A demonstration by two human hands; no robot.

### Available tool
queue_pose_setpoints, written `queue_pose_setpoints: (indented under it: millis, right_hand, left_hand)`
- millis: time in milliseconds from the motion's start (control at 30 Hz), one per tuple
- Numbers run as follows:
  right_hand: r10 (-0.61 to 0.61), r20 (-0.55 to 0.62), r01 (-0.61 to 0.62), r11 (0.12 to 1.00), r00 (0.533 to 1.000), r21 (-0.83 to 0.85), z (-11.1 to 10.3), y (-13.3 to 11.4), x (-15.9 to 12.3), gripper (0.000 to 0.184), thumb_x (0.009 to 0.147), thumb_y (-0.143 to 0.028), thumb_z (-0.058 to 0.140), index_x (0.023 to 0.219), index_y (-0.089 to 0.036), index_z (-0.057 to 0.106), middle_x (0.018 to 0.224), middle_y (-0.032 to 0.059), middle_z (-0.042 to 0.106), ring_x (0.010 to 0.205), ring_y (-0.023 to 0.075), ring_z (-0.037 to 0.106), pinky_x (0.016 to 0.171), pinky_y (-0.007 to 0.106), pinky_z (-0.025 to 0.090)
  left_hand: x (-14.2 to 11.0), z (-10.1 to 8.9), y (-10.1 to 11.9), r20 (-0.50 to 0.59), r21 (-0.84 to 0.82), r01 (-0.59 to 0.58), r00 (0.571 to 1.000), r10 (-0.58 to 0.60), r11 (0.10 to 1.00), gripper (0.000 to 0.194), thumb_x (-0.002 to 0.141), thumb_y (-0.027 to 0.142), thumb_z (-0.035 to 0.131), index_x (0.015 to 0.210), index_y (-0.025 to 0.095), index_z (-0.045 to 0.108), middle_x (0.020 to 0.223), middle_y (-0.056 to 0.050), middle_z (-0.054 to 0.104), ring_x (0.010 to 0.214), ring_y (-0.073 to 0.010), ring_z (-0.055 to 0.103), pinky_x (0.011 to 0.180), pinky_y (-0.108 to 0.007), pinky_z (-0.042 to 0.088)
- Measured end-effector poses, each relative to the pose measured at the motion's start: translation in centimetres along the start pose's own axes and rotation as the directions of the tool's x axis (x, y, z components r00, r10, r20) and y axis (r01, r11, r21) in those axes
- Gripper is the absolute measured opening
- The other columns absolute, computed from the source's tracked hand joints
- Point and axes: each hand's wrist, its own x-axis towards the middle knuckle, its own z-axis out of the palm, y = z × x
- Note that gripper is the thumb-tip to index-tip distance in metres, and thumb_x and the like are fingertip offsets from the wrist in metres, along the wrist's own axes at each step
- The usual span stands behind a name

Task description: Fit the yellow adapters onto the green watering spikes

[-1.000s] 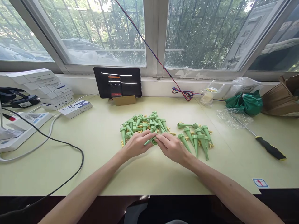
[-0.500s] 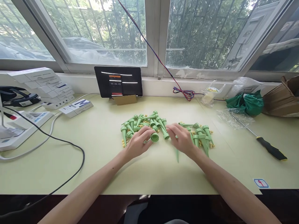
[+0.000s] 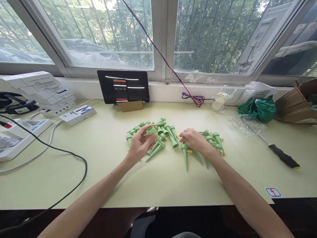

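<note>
My left hand (image 3: 140, 142) is closed around a green plastic watering spike (image 3: 151, 130), its round open end tilted up towards me. Just right of that hand, another green spike (image 3: 155, 154) points down and left. The left pile of green spikes (image 3: 170, 133) lies behind my left hand, partly covered by it. My right hand (image 3: 194, 140) is over the near-left side of the right pile (image 3: 216, 140), its fingers curled down; what is at the fingertips is hidden. Below it, a green spike (image 3: 185, 158) lies with its tip towards me, beside a small yellow valve (image 3: 189, 152).
A tablet (image 3: 123, 87) showing a timer stands at the back. White boxes (image 3: 47, 89), a power strip (image 3: 27, 138) and cables are at left. At right lie a screwdriver (image 3: 283, 156), clear plastic wrap (image 3: 245, 125), a green bag (image 3: 257, 108) and a cardboard box (image 3: 294, 104).
My left hand has moved slightly left and up, turning the spike's open end upward. My right hand has shifted a little right over its pile; the spike beneath it shows more clearly.
</note>
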Motion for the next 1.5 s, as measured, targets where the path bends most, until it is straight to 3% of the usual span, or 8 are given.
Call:
queue_pose_setpoints:
  millis: [133,433,833,1033,1133,1200,1333,1500]
  right_hand:
    - [0.009,0.029,-0.009,1.000,1.000,0.026,0.3,0.3,0.0,0.017,0.093,-0.012,0.058,0.080,-0.016,0.068,0.080,0.0068,0.066,0.084,0.0200,0.058,0.073,0.028,0.036]
    - [0.057,0.042,-0.059,0.997,0.997,0.045,0.6,0.1,0.0,0.023,0.096,-0.009,0.051,0.079,-0.015,0.066,0.082,0.0079,0.062,0.088,0.0200,0.056,0.074,0.027,0.038]
    - [0.061,0.015,-0.061,0.998,0.998,0.013,1.0,-0.1,0.1,0.016,0.097,-0.011,0.051,0.086,-0.014,0.062,0.091,0.0115,0.064,0.092,0.0227,0.057,0.082,0.031,0.044]
    - [0.152,-0.069,-0.148,0.987,0.986,0.053,0.7,-0.3,0.1,0.015,0.099,-0.012,0.045,0.091,-0.015,0.057,0.090,0.0110,0.064,0.086,0.0214,0.058,0.074,0.029,0.042]
    - [0.212,-0.191,-0.183,0.970,0.958,0.158,0.3,-0.5,0.0,0.015,0.101,-0.014,0.040,0.095,-0.017,0.054,0.084,0.0081,0.062,0.077,0.0195,0.056,0.068,0.027,0.040]
    - [0.198,-0.316,-0.114,0.958,0.928,0.264,0.0,-1.2,-0.1,0.015,0.101,-0.016,0.038,0.094,-0.018,0.052,0.082,0.0062,0.061,0.075,0.0188,0.056,0.069,0.027,0.040]
    - [0.196,-0.461,0.078,0.856,0.865,0.510,0.0,-4.2,-0.5,0.018,0.103,-0.025,0.038,0.090,-0.020,0.050,0.075,0.0018,0.057,0.065,0.0153,0.053,0.066,0.026,0.042]
    - [0.243,-0.299,0.094,0.611,0.923,0.786,1.4,-7.6,-1.1,0.019,0.101,-0.035,0.044,0.093,-0.020,0.055,0.067,-0.0019,0.055,0.056,0.0128,0.051,0.056,0.024,0.043]
  left_hand:
    - [0.2,0.1,0.7,0.007,-0.119,0.099,0.995,-0.099,0.988,0.039,0.086,0.037,0.071,0.117,0.022,0.052,0.070,0.003,0.058,0.046,-0.0080,0.050,0.040,-0.020,0.039]
    - [0.2,-0.1,-0.1,0.157,-0.269,0.262,0.961,-0.226,0.927,0.035,0.089,0.039,0.066,0.116,0.023,0.051,0.087,-0.002,0.068,0.044,-0.0063,0.050,0.038,-0.019,0.039]
    - [0.2,0.2,-0.2,0.178,-0.300,0.304,0.949,-0.260,0.904,0.035,0.087,0.040,0.069,0.113,0.020,0.054,0.079,-0.001,0.066,0.045,-0.0066,0.048,0.038,-0.019,0.039]
    - [0.3,0.3,-0.2,0.179,-0.365,0.338,0.940,-0.291,0.868,0.038,0.085,0.038,0.073,0.111,0.020,0.052,0.078,-0.001,0.067,0.042,-0.0062,0.048,0.037,-0.019,0.039]
    - [0.4,0.3,-0.3,0.185,-0.385,0.348,0.936,-0.298,0.855,0.039,0.084,0.037,0.073,0.112,0.021,0.051,0.078,0.000,0.067,0.042,-0.0060,0.049,0.037,-0.019,0.040]
    - [0.3,0.4,-0.3,0.185,-0.390,0.353,0.935,-0.303,0.851,0.040,0.084,0.037,0.074,0.113,0.020,0.051,0.077,0.000,0.067,0.043,-0.0060,0.049,0.037,-0.018,0.040]
    - [0.3,0.5,-0.3,0.183,-0.394,0.358,0.933,-0.310,0.847,0.043,0.084,0.037,0.074,0.115,0.020,0.050,0.077,0.000,0.067,0.044,-0.0059,0.049,0.037,-0.018,0.040]
    - [0.2,0.6,-0.5,0.184,-0.386,0.356,0.934,-0.306,0.851,0.043,0.082,0.039,0.075,0.113,0.020,0.051,0.077,0.001,0.066,0.045,-0.0063,0.049,0.037,-0.018,0.040]
